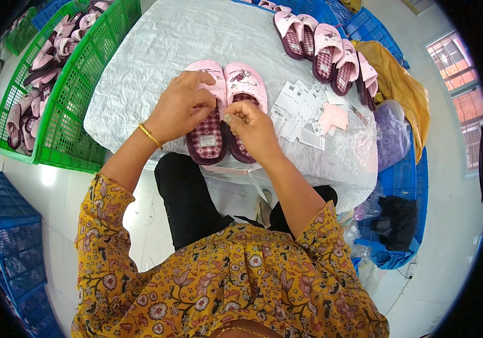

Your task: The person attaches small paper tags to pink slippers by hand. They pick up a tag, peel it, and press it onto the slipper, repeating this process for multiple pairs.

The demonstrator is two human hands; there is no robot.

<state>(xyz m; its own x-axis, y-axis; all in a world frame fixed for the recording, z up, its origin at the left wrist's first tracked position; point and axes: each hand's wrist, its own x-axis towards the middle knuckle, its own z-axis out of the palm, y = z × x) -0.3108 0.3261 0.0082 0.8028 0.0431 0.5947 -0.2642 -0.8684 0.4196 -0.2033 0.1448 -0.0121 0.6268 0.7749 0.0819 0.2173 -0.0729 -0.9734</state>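
A pair of pink slippers with dark red soles and checked insoles lies side by side at the near edge of the covered table, toes pointing away from me. My left hand (180,108) is closed at the left slipper (206,142), its fingers curled at the opening of the upper. Over the inner edge of the right slipper (245,79), my right hand (251,128) is pinched, thumb against forefinger. Whatever the pinch holds is too small to make out. A pale tag (260,186) hangs below my right wrist, past the heels.
Printed labels (292,110) and pink paper tags (332,117) lie to the right, beside clear plastic bags (359,147). More slippers (327,53) stand in a row at the far right. A green crate (75,112) full of slippers is at left; blue crates (13,248) stand below it.
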